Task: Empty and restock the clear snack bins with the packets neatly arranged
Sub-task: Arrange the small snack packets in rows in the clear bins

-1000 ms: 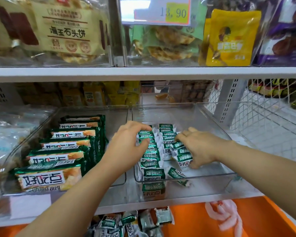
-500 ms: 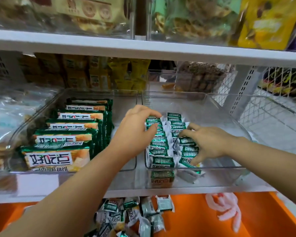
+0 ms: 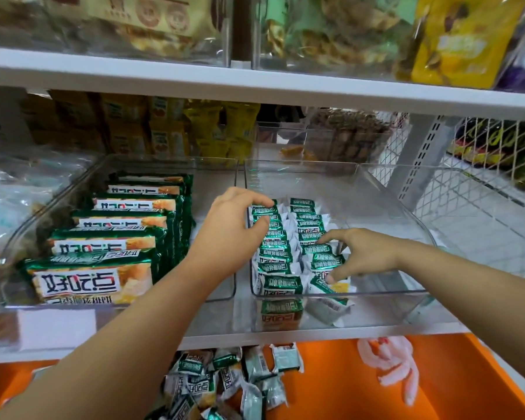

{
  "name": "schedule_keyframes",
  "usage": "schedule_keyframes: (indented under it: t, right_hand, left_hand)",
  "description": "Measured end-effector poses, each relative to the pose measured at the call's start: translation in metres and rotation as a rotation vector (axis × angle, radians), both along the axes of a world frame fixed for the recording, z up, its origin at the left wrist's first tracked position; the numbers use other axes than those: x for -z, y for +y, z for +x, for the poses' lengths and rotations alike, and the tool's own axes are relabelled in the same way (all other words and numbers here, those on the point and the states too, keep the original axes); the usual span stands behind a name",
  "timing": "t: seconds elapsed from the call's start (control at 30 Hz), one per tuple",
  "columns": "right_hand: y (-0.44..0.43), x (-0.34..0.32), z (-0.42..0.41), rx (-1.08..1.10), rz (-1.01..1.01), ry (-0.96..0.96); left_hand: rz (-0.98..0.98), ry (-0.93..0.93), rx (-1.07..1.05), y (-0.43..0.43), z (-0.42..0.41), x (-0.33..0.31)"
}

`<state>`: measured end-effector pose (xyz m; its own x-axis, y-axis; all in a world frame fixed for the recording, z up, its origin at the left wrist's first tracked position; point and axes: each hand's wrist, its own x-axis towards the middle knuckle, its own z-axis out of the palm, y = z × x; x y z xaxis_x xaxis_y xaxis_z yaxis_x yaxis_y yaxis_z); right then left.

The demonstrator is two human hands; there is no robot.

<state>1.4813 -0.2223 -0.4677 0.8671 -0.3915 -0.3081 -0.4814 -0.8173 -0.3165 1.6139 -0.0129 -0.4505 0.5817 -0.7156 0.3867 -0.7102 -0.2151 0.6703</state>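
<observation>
Left hand [image 3: 234, 234] pinches rear of left row of packets [image 3: 281, 263]; right hand [image 3: 365, 253] spans right row, thumb bracing front packet. Rows stand on edge in bin [image 3: 388, 294], left side; likely squeezed to align. More loose in crate [image 3: 331, 389] below.

The name 好吃点 stands in bold black characters on a white panel on the foremost large packet [image 3: 82, 280], at the front edge of the left bin [image 3: 12, 237]. The packets behind it carry the same panel, only partly showing. The small packets [image 3: 281, 284] in the right bin [image 3: 412, 225] bear white characters on a green band, too small to read. Loose packets [image 3: 199, 386] in the orange crate [image 3: 346, 389] show 好吃点 too, and one a barcode. Print on the upper-shelf bags [image 3: 152, 19] is blurred
</observation>
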Motion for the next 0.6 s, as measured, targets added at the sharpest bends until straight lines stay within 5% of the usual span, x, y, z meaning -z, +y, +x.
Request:
schedule_keyframes:
  t: [0.43,0.6]
  right_hand:
    - [0.009,-0.001,-0.009,0.202,0.37,-0.085]
    - [0.013,0.003,-0.013,0.143,-0.094,-0.251]
  left_hand:
    - [0.015,0.004,0.002,0.0,0.0,-0.001]
    - [0.022,0.002,-0.001,0.0,0.0,-0.001]
